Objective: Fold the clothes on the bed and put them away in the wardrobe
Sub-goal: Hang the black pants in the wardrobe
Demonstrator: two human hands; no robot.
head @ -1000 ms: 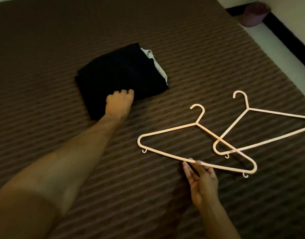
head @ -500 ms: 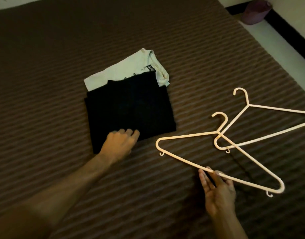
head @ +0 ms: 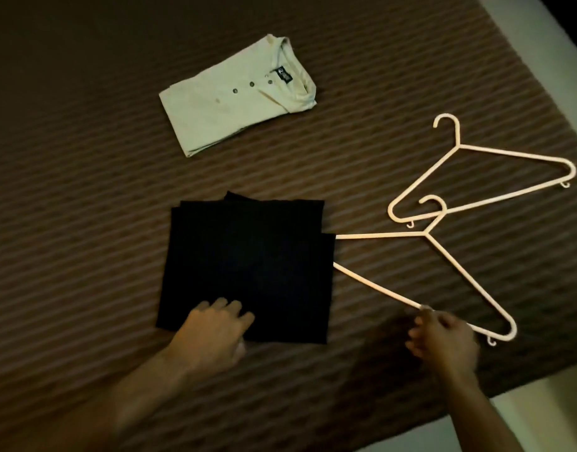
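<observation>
A folded black garment (head: 248, 262) lies on the brown striped bed (head: 85, 190) close to its near edge. My left hand (head: 212, 334) grips the garment's near edge, fingers on top and thumb at the hem. Farther back, a folded cream buttoned shirt (head: 238, 96) lies by itself. My right hand (head: 443, 340) pinches the bottom bar of a cream plastic hanger (head: 459, 269). That hanger's left end is hidden by the black garment's right side.
A second cream hanger (head: 495, 154) lies on the bed to the right, its lower corner crossed by the first hanger's hook. Pale floor (head: 541, 415) shows past the bed's near right edge and at the top right corner.
My left hand has dragged the black garment toward me, off the cream shirt, which now lies fully uncovered. My right hand has drawn the hanger nearer, its left end now against the garment.
</observation>
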